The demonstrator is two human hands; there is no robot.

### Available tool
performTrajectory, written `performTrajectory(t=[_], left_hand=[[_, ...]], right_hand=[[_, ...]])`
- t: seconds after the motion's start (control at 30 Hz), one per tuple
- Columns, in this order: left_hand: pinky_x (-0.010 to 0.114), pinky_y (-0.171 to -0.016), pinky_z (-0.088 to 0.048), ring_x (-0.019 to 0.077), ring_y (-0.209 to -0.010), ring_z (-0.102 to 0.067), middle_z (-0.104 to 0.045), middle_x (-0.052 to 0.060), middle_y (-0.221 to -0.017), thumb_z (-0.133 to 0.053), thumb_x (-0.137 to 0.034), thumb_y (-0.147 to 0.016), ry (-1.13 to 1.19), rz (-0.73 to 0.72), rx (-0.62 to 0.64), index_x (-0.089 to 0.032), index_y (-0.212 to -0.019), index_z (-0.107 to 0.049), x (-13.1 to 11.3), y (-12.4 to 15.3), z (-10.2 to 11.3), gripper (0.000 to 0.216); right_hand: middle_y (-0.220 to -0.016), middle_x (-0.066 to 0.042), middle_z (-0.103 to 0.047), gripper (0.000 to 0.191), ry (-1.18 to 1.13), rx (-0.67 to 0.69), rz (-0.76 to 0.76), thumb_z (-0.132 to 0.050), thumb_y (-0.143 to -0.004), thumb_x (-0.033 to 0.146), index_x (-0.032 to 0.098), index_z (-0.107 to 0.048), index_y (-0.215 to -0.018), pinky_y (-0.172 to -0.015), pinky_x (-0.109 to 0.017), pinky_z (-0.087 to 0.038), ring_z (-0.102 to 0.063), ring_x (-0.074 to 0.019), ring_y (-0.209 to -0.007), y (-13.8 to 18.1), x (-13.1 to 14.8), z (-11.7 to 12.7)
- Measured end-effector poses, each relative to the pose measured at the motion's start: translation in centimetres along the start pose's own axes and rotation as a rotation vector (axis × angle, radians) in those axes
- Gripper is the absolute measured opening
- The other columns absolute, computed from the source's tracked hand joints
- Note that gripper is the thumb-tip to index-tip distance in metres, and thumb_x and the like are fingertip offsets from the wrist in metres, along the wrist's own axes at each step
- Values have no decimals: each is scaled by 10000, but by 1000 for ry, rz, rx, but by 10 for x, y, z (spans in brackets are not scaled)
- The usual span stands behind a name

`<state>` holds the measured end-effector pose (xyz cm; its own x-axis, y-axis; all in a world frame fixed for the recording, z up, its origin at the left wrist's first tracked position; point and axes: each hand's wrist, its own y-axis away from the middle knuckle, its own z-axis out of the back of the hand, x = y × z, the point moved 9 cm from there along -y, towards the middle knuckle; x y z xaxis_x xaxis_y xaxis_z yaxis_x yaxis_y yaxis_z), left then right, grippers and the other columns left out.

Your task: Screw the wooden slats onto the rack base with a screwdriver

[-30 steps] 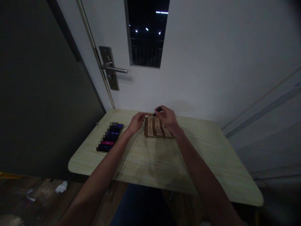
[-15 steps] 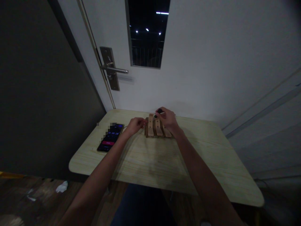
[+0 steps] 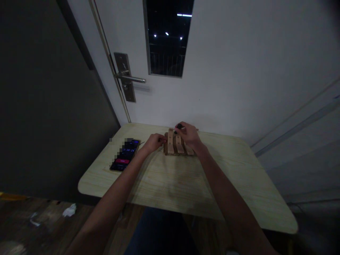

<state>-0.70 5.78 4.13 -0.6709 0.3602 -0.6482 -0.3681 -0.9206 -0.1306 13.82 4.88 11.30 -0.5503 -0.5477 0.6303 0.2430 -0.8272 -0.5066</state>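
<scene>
A small brown wooden board [image 3: 172,154] lies at the middle of the table, with three pale wooden strips [image 3: 170,145] set side by side on it, small dark holes showing in them. My right hand [image 3: 190,134] is closed over its far right part, fingers pinching a small black rounded piece [image 3: 180,126]; its exact kind is unclear. A thin light stick end shows just beyond that hand. At the board's left edge my left hand [image 3: 156,142] has its fingertips pressed together against or right beside it. Whatever those fingertips hold, if anything, is too small to make out.
A phone [image 3: 124,156] showing a running timer lies on the table [image 3: 170,187] to the left. Behind the table stands a white door with a metal handle [image 3: 132,79] and a dark window [image 3: 167,46]. White crumpled paper [image 3: 69,210] is on the floor.
Both hands keep almost the same places, with only slight shifts of the fingers. The board has not visibly moved, and the phone's timer has advanced.
</scene>
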Motion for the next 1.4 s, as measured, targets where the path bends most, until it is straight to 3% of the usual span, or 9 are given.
performTrajectory(t=[0.6, 0.8, 1.07, 1.23, 1.4], left_hand=[[231, -594, -409, 146, -574, -599, -704, 43, -650, -562, -149, -768, -76, -33, -25, -168, -827, -741, -13, 0, 6, 189], [241, -624, -432, 157, -615, -623, -723, 61, -722, -560, -150, -788, -100, -6, -16, -156, -868, -738, -10, 0, 5, 195], [254, -706, -505, 157, -733, -662, -735, 48, -810, -649, -189, -756, 112, -43, -259, -173, -928, -717, -10, 4, 31, 185], [278, -768, -539, 172, -805, -689, -737, 67, -869, -651, -157, -745, 332, -59, -308, -141, -909, -704, -8, 1, 31, 172], [294, -810, -540, 153, -802, -676, -729, 55, -891, -588, -87, -767, 255, -89, -303, -150, -886, -704, -15, 3, 27, 177]], right_hand=[[-801, -52, -679, 218, -21, 0, -8, -553, -849, 405, 194, -606, -843, -679, -288, -512, -644, -166, -722, -1, -2, -2], [-799, -49, -677, 211, -32, 6, -6, -556, -847, 398, 192, -601, -845, -683, -289, -516, -650, -166, -720, 0, -3, -3], [-780, -47, -682, 182, -37, -27, -40, -567, -834, 371, 191, -597, -826, -641, -277, -522, -653, -158, -679, 0, 6, 8], [-809, -50, -688, 196, -76, -40, -32, -565, -837, 383, 190, -596, -844, -627, -261, -528, -655, -147, -663, 0, 14, 11], [-798, -50, -691, 215, -64, -30, -10, -558, -847, 403, 191, -596, -849, -647, -270, -529, -668, -160, -687, 2, 15, 9]])
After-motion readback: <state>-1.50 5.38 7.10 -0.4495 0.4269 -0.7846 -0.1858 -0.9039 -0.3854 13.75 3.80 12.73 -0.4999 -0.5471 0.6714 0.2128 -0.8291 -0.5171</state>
